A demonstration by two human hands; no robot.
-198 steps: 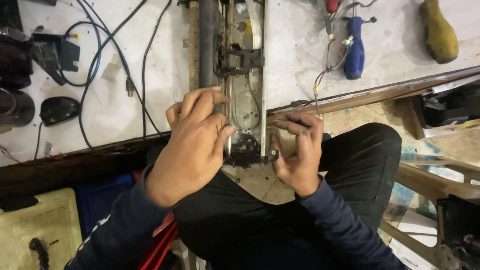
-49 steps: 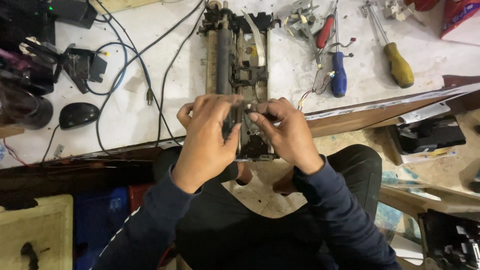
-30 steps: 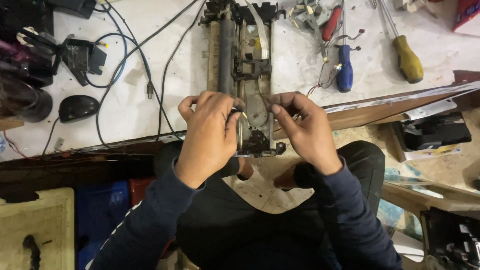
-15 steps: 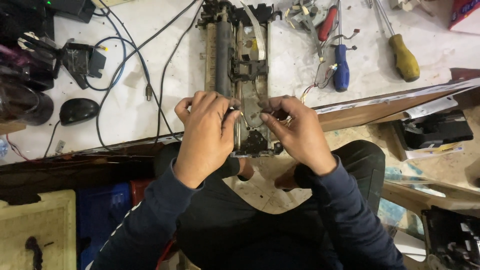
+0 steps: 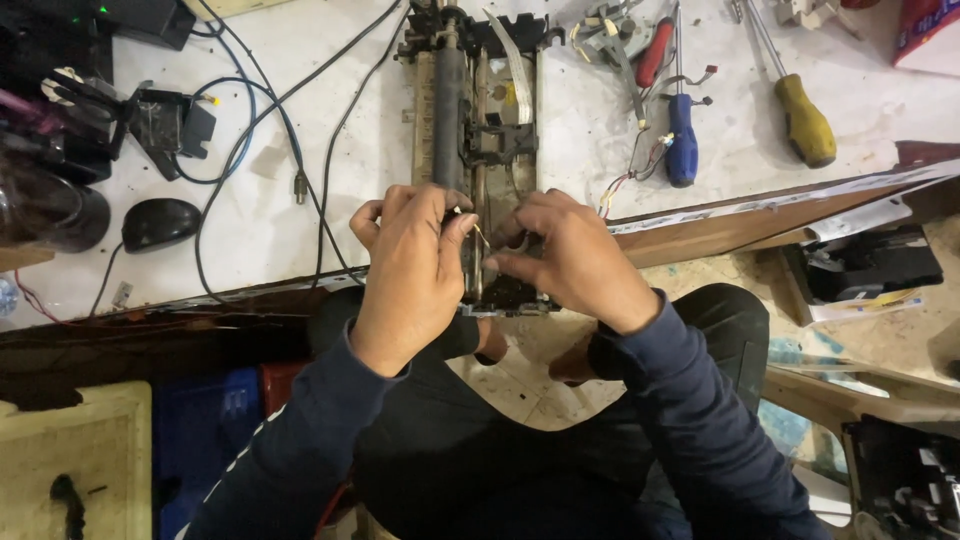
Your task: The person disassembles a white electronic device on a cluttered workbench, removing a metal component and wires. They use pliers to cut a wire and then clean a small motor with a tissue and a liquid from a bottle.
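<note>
We steady the roller assembly (image 5: 470, 150) with our left hand (image 5: 410, 270) clasped round it; our right hand (image 5: 575, 260) pinches a thin wire (image 5: 481, 236), best kept taut.

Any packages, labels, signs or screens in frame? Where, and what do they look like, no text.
Red package: top right corner of the white bench, cut off by the frame, red with a white and blue patch.
Paper strip: along the bench's right front edge, long, thin, white with small dark print.
No screens or signs visible.
</note>
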